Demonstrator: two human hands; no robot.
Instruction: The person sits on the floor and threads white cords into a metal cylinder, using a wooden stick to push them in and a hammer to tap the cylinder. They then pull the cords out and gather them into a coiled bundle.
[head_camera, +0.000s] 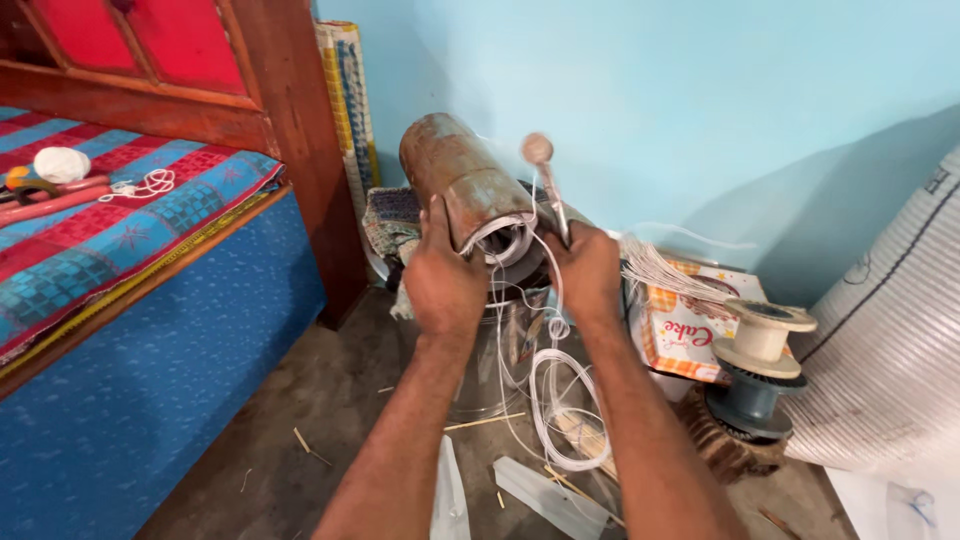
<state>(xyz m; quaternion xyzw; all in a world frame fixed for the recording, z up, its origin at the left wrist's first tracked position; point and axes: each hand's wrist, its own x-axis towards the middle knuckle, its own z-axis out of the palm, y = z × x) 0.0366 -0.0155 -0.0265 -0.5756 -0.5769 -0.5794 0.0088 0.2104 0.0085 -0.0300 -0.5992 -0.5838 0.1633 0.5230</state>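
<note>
My left hand (441, 272) grips the near rim of a rusty brown metal cylinder (458, 170) that tilts away from me. A coil of white wire (506, 240) sits in the cylinder's open end. My right hand (588, 270) is closed on a thin metal rod with a round knob (541, 160) that rises beside the cylinder. Loops of white wire (565, 405) hang down below both hands toward the floor. A shiny metal container (505, 345) stands under the hands, partly hidden by my arms.
A bed with a blue and red patterned cover (120, 220) and wooden frame fills the left. Two empty spools (762, 345) sit stacked at right beside a printed cardboard box (680, 325) and a large white ribbed drum (890, 340). Scraps litter the dirt floor.
</note>
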